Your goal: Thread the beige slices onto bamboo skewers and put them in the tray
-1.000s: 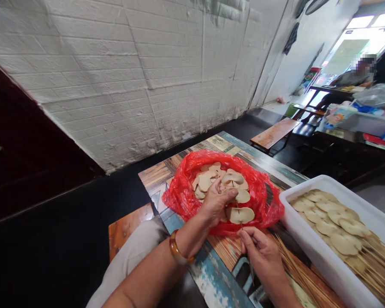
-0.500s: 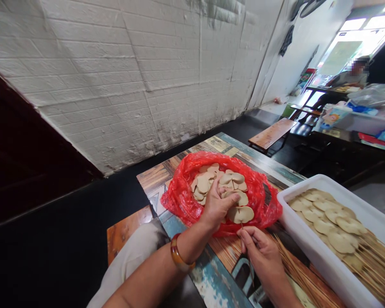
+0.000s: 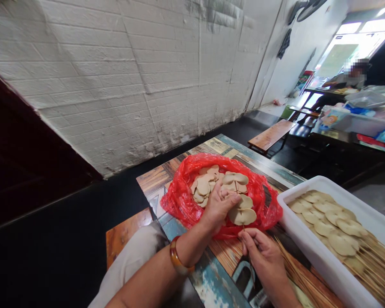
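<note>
My right hand (image 3: 265, 254) has its grip pinched on the thin skewer (image 3: 244, 228) just below its lowest slice, perhaps so the stick cannot twist. At its 10 o'clock, my left hand (image 3: 218, 207) closes thumb and fingers about the tan slices (image 3: 243, 217) threaded there, seemingly to steady them. Both work over the red bag (image 3: 179, 184) at 11 o'clock, probably so its loose slices (image 3: 202, 186) lie within reach. On the tabletop (image 3: 160, 171), bare sticks (image 3: 290, 265) rest at 3 o'clock, likely to be handy; the white tub (image 3: 308, 239) at 2 o'clock holds loaded skewers (image 3: 342, 243), handles together.
</note>
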Demonstrator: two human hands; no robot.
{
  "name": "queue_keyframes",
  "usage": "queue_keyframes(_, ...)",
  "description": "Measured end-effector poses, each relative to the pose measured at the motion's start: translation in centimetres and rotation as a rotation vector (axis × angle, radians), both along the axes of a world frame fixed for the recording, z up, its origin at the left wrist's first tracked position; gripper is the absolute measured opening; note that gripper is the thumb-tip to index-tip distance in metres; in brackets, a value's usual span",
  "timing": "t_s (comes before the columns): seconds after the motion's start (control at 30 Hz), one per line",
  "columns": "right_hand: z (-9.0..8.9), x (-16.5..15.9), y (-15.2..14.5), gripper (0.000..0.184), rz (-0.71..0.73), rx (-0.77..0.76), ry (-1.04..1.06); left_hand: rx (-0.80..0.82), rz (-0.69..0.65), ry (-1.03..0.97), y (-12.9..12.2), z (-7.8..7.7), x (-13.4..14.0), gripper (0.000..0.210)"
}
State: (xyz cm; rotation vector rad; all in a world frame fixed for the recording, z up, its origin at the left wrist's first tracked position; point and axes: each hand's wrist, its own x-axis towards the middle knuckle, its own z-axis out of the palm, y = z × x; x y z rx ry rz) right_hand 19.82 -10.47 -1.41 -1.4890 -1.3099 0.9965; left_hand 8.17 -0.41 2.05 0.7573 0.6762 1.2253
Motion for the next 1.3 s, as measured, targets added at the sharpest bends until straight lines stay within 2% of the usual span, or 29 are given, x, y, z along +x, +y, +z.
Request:
queue_keyframes(0.17, 0.2, 0.0, -0.1, 0.035, 0.047, -0.006, -0.019, -0.013, 0.170, -0.081, 1.5, 0.2, -1.3, 0.069)
queue_keyframes(0.27, 0.1, 0.1, -0.1, 0.034, 0.069, -0.021, -0.030, -0.013, 0.215, -0.107, 1.9, 0.3, -2.0, 0.064)
queue_keyframes(0.63, 0.0, 0.0, -0.1, 0.036, 0.105, -0.030, -0.125, 0.022, 0.223, -0.168, 2.3, 0.6, -2.4, 0.066)
queue_keyframes(1.07, 0.2, -0.1, -0.2, 0.035, 0.086, -0.021, -0.084, 0.010, 0.167, -0.084, 2.2, 0.3, -2.4, 0.066)
queue_keyframes(1.3, 0.0, -0.1, -0.2, 0.034, 0.095, -0.019, -0.101, 0.018, 0.209, -0.110, 2.3, 0.1, -2.4, 0.060)
